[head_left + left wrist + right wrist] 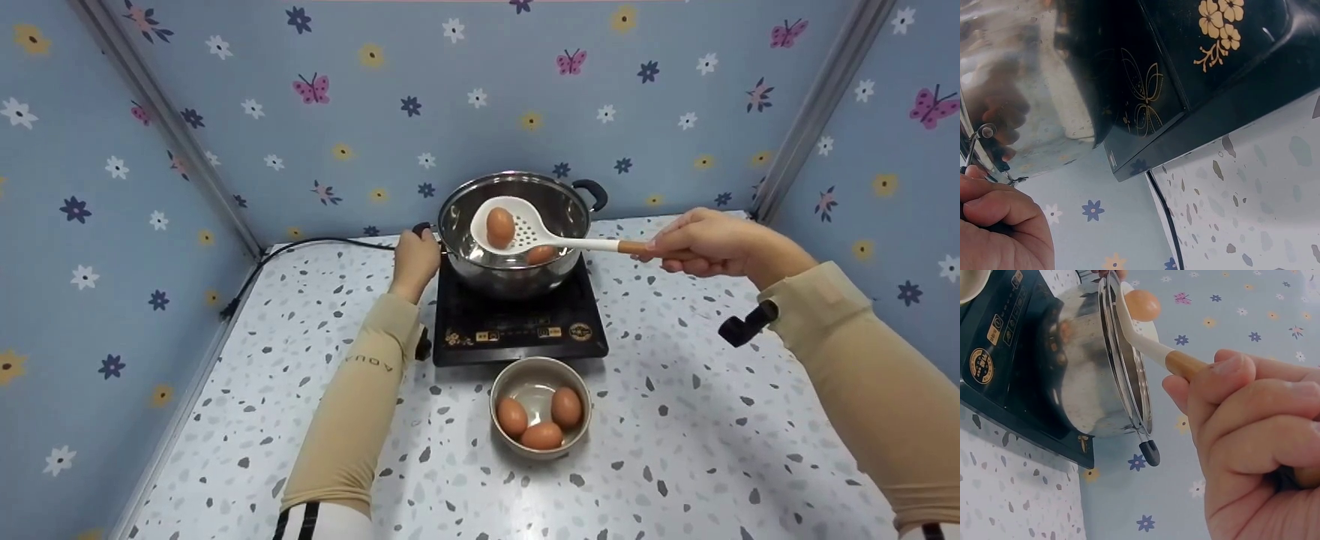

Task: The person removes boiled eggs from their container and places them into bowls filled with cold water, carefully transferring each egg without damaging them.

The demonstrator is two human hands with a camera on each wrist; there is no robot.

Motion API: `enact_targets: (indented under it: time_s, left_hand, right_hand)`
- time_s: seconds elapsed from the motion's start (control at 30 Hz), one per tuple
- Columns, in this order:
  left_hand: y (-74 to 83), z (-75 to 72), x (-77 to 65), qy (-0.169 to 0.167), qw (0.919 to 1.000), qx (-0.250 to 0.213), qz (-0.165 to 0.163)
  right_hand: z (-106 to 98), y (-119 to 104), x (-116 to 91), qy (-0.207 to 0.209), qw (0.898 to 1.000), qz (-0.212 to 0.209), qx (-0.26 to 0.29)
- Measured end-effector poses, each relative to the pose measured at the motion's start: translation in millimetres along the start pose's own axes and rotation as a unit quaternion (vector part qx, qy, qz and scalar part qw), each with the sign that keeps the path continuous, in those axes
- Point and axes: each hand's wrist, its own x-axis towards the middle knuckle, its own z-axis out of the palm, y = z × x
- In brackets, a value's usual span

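Note:
My right hand (709, 244) grips the wooden handle of a white slotted skimmer (529, 225). One brown egg (500, 228) lies in the skimmer's bowl, over the mouth of a steel pot (510, 281). Below the skimmer's neck another brown egg (541, 255) shows inside the pot, partly covered. At the pot's left side, my left hand (416, 262) holds its black handle, with fingers curled round it in the left wrist view. The right wrist view shows the skimmer (1143, 346) close over the pot's rim, the egg (1143, 305) resting in it.
The pot stands on a black induction cooker (521, 337), whose cable (300, 241) runs off to the left. In front is a grey bowl (540, 453) with three brown eggs (566, 407). Flower-patterned walls (450, 90) enclose the speckled table (675, 450).

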Motion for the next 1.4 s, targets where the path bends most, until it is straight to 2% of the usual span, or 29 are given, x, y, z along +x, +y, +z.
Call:
enact_targets:
  time_s: [0.27,0.5,0.8,1.03,1.27,1.4]
  left_hand:
    - [0.4,1.5,1.3,0.013,0.9998,0.008,0.012]
    - [0.7,1.7,0.4,0.015,0.9998,0.009,0.009]
    - [0.7,1.3,0.6,0.013,0.9999,0.002,0.01]
    - [3.0,1.0,-2.7,0.019,0.9997,0.006,0.013]
    - [1.1,-1.3,-1.5,-0.007,0.9999,-0.003,0.012]
    - [0.5,-1.5,-1.2,-0.004,0.9999,0.001,0.011]
  right_hand:
    - [-2.8,7.0,-7.7,-0.014,1.0,0.0,-0.003]
    - [-5.3,16.4,-13.5,-0.022,1.0,-0.006,-0.013]
    - [-10.0,27.6,-19.3,-0.068,0.997,-0.033,-0.005]
    - [-11.7,30.4,-25.4,-0.083,0.996,-0.041,-0.015]
    - [-18.0,36.0,-33.2,-0.109,0.992,-0.066,-0.023]
    - [-20.5,39.5,-36.9,-0.125,0.99,-0.069,-0.019]
